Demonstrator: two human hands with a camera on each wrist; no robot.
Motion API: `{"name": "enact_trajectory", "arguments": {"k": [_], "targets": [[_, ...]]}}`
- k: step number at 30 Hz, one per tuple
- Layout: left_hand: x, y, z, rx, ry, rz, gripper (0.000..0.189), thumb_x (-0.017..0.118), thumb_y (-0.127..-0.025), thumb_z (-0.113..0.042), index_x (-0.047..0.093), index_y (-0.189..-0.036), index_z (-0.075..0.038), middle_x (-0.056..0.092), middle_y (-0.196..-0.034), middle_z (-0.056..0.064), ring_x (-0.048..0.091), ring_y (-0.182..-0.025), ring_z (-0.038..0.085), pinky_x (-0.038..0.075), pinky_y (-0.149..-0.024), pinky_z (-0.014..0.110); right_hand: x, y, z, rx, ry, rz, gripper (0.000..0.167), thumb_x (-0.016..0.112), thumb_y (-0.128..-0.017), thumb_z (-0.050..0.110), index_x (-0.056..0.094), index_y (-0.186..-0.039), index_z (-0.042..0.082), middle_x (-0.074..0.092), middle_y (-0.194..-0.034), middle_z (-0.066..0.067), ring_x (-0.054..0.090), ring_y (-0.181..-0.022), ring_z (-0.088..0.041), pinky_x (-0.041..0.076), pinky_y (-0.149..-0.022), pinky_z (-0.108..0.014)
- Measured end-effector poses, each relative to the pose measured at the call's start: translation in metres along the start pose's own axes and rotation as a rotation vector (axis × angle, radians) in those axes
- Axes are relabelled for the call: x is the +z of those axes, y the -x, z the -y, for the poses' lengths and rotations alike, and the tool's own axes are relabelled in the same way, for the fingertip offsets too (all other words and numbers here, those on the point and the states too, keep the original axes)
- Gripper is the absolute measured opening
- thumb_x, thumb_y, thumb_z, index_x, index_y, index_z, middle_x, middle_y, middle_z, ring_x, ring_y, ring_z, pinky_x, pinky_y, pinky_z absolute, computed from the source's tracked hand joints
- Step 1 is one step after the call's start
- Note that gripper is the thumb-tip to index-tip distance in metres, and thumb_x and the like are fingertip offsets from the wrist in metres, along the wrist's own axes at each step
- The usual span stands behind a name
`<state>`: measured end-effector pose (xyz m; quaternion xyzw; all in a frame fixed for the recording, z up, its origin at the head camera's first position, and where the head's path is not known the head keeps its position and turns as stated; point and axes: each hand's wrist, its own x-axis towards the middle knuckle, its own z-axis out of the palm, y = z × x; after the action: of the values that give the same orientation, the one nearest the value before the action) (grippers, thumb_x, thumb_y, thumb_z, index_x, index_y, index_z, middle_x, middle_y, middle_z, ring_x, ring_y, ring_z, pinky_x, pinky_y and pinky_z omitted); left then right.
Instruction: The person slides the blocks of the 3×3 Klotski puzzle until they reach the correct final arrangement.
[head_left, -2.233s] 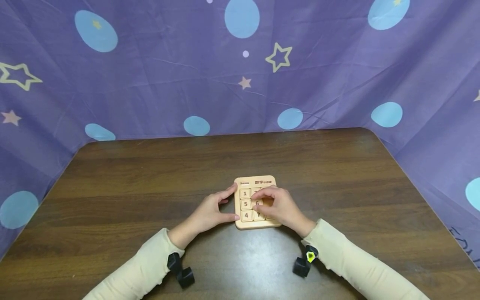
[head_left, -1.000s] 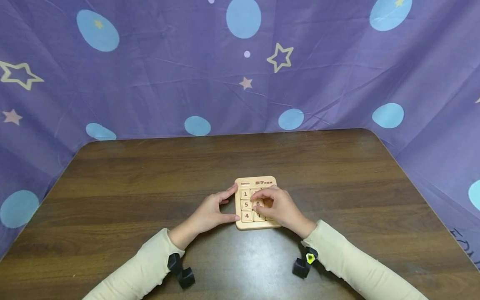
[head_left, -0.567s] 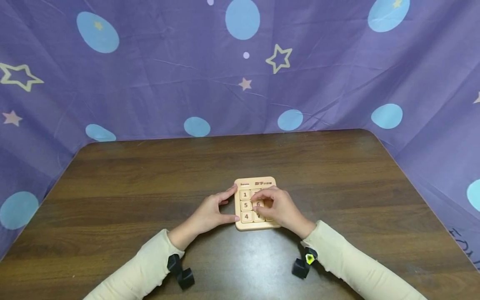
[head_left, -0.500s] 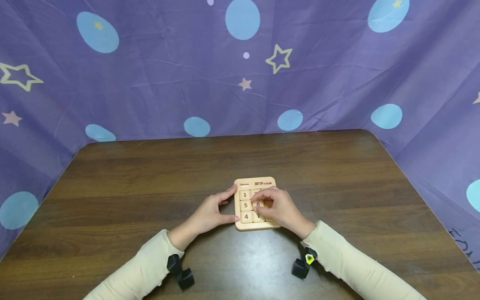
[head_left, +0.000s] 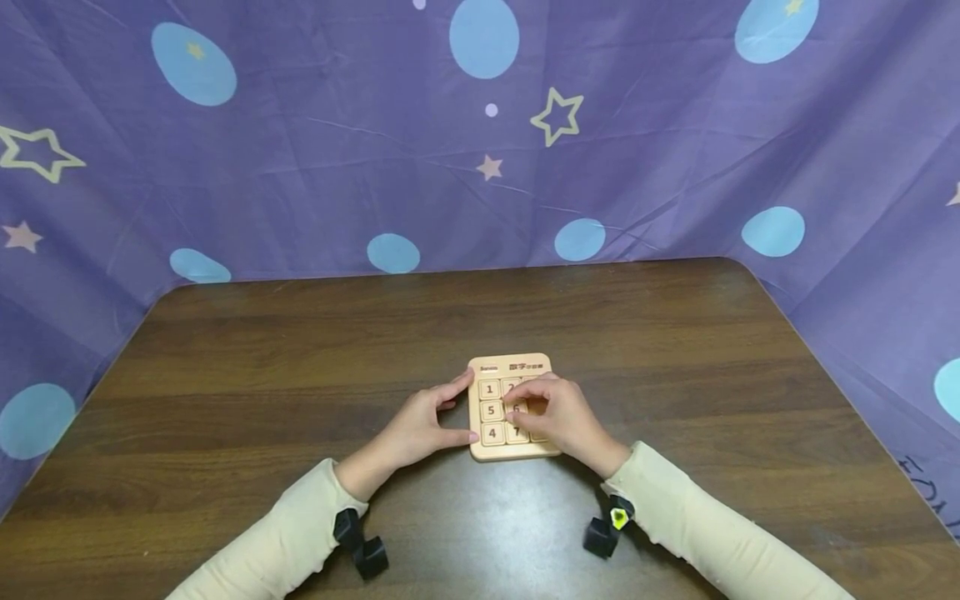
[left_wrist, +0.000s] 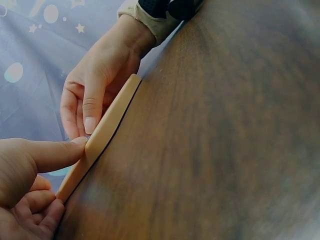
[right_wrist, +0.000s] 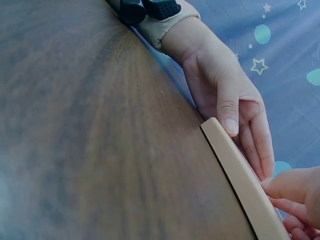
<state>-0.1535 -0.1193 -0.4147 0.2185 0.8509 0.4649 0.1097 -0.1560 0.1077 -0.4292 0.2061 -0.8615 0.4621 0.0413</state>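
A pale wooden number slide puzzle [head_left: 517,452] lies on the table, its left tiles reading 1, 5 and 4 downward. My left hand [head_left: 412,425] holds its left edge, thumb at the lower corner and index finger near the upper one. In the head view, my right hand [head_left: 566,417] reaches over the right side, thumb and index finger apart at the tiles marked 2 and 6. It hides most of the right column. Both wrist views show the puzzle's near edge, with fingers of the left hand [right_wrist: 227,85] and right hand [left_wrist: 97,95] at it.
The dark wood-grain table [head_left: 300,342] extends around the puzzle on all sides. Behind it hangs a purple curtain [head_left: 315,167] with stars and blue ovals. A black wrist device [head_left: 363,542] hangs below the left sleeve, and another black device [head_left: 603,533] below the right.
The right thumb and index finger shift slightly over the tiles, and the number 2 shows more clearly now than half a second ago. The left hand and the puzzle stay in place.
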Motion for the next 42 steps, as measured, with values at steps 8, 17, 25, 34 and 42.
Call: {"name": "enact_trajectory", "arguments": {"k": [8, 17, 25, 34, 42], "targets": [[0.001, 0.000, -0.001, 0.003, -0.031, -0.013, 0.081, 0.080, -0.074, -0.012, 0.038, -0.142, 0.001, 0.035, -0.147, 0.012, 0.037, -0.134, 0.024, 0.041, -0.104, 0.038, -0.001, 0.000, 0.002, -0.005, 0.009, 0.005, 0.017, 0.079, -0.072, 0.009, 0.075, -0.087, 0.015, 0.069, -0.090, 0.005, 0.059, -0.088, -0.012, 0.047, -0.081, -0.028], [0.003, 0.000, -0.001, 0.004, -0.045, -0.014, 0.080, 0.080, -0.073, -0.013, 0.039, -0.141, 0.001, 0.037, -0.146, 0.013, 0.038, -0.133, 0.025, 0.042, -0.103, 0.038, -0.002, 0.002, 0.000, -0.005, 0.000, 0.003, 0.018, 0.079, -0.071, 0.006, 0.074, -0.087, 0.014, 0.069, -0.089, 0.005, 0.058, -0.087, -0.012, 0.047, -0.080, -0.029], [0.002, 0.000, -0.001, -0.003, -0.056, -0.013, 0.081, 0.080, -0.074, -0.015, 0.038, -0.141, 0.000, 0.036, -0.147, 0.011, 0.038, -0.133, 0.025, 0.041, -0.104, 0.037, -0.003, 0.002, -0.001, -0.005, 0.000, -0.006, 0.019, 0.079, -0.071, 0.006, 0.074, -0.088, 0.013, 0.069, -0.089, 0.005, 0.058, -0.088, -0.012, 0.047, -0.081, -0.029], [0.002, 0.000, -0.001, -0.003, -0.049, -0.011, 0.081, 0.080, -0.074, -0.016, 0.038, -0.142, 0.000, 0.036, -0.147, 0.011, 0.039, -0.133, 0.025, 0.040, -0.105, 0.038, -0.006, 0.003, -0.004, -0.026, -0.001, -0.013, 0.018, 0.079, -0.071, 0.006, 0.074, -0.087, 0.014, 0.068, -0.089, 0.006, 0.058, -0.087, -0.012, 0.046, -0.079, -0.027], [0.002, 0.000, 0.000, -0.009, -0.049, -0.014, 0.081, 0.080, -0.074, -0.016, 0.037, -0.142, 0.000, 0.036, -0.147, 0.011, 0.040, -0.132, 0.025, 0.040, -0.104, 0.039, -0.011, 0.006, -0.006, -0.012, 0.004, -0.018, 0.018, 0.078, -0.071, 0.005, 0.074, -0.086, 0.014, 0.067, -0.089, 0.005, 0.056, -0.085, -0.012, 0.046, -0.073, -0.025]]}}
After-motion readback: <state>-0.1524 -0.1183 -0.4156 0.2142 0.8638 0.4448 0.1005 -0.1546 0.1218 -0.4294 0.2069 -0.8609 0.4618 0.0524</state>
